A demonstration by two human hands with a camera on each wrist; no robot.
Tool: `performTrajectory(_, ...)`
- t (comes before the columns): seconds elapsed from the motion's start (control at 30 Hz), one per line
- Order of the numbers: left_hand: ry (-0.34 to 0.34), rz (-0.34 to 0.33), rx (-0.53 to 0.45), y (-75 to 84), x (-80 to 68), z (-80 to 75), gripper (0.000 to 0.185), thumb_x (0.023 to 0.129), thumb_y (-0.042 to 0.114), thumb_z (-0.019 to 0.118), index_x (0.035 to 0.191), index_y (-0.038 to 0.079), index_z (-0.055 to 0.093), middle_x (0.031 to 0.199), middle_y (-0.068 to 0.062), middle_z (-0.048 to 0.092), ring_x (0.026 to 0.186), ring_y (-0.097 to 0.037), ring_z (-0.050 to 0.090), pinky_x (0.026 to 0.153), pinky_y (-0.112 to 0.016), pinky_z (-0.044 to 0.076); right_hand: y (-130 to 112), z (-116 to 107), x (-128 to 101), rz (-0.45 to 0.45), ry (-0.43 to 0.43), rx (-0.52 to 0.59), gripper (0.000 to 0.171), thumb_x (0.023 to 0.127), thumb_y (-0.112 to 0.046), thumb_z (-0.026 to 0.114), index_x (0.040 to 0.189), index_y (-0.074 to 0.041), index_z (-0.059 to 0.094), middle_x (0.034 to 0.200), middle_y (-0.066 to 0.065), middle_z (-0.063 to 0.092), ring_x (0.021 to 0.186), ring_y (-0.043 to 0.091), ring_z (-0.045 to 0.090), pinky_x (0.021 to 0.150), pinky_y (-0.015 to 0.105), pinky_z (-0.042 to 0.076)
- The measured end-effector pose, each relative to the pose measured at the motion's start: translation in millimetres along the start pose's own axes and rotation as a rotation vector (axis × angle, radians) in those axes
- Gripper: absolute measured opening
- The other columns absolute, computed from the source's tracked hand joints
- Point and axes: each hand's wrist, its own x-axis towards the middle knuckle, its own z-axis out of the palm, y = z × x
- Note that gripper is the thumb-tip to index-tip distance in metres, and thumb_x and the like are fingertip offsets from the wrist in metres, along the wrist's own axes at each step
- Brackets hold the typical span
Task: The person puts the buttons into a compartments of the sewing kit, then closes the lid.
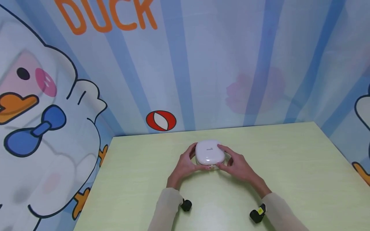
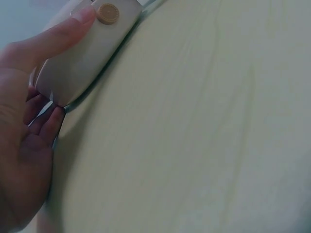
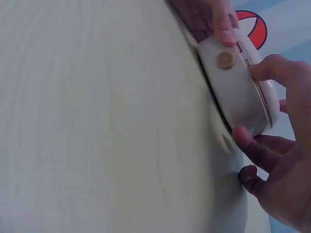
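A white, rounded lidded case point(image 1: 209, 153) sits on the table with its lid down and small lettering on top. A round tan knob point(image 3: 225, 60) is on its front wall, below a narrow seam with small slots. My left hand point(image 1: 185, 164) grips the case's left side, its thumb point(image 2: 63, 36) across the front beside the knob. From the right, my right hand point(image 1: 239, 165) holds the other side, with the thumb point(image 3: 272, 69) at the seam and an index fingertip on the lid's edge. The case hides its own far side.
The pale wood-grain table point(image 1: 138, 186) ends at a back edge against a blue striped cloth point(image 1: 208, 70) with cartoon ducks. Small black wrist cameras point(image 1: 186, 205) sit at both sleeve cuffs.
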Motion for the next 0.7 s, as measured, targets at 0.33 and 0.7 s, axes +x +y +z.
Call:
performTrajectory(0.33,0.004,-0.009,0.000,-0.3,-3.7,-5.6,0.113,0.073,0.031,0.098,0.164,0.018,0.031,0.163,-0.001,0.040,0.148,-0.023,0.040,0.119,-0.038,0.039,-6.9,-0.9,5.2,0.047,-0.057,0.058,0.078,0.091,-0.030,0.082,0.158,-0.021,0.043,0.150,0.016,0.052,0.066,0.018,0.054,0.056,0.028,0.049)
performTrajectory(0.7,-0.005,0.000,0.150,4.7,-9.8,-15.0,0.121,0.075,0.048,0.092,0.168,0.024,0.018,0.171,-0.003,0.024,0.155,-0.024,0.027,0.121,-0.049,0.033,-10.3,-6.7,6.6,-0.013,-0.083,-0.051,0.100,0.087,-0.048,0.083,0.165,-0.023,0.027,0.163,0.017,0.034,0.112,0.033,0.059,0.081,0.044,0.058)
